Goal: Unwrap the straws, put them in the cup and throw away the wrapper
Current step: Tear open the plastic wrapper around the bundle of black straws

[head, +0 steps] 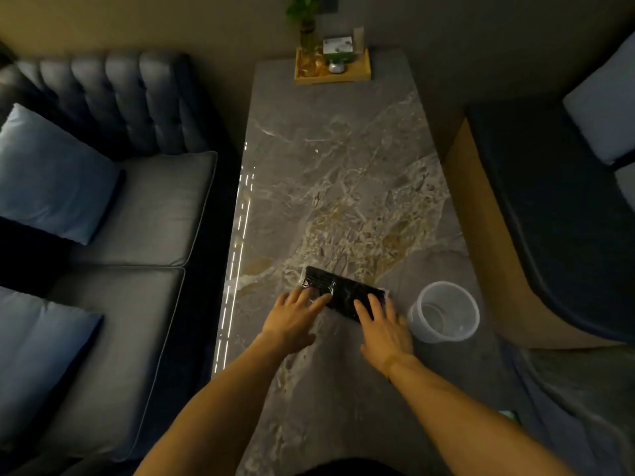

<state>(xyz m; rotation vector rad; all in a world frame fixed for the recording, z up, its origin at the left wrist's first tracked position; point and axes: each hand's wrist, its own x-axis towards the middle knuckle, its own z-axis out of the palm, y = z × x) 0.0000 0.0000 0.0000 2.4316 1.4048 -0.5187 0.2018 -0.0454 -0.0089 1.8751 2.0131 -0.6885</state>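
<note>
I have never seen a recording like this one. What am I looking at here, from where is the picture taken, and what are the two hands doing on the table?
There is no machine here. A person wears a wide-angle camera on the head, so the single picture looks forward and down along the person's own arms.

Both bare hands reach onto a grey marble table. Between them lies a pack of black straws, in its clear plastic wrapper and flat on the table. The left hand rests its fingers on the pack's left end, and the right hand lays its fingers on the right end. Nothing is lifted; the hands are open on top of the pack.

To the right of the pack stands an empty translucent plastic cup, upright. At the far end sits a wooden tray with a plant and small items. Sofas with blue cushions flank the table.
</note>
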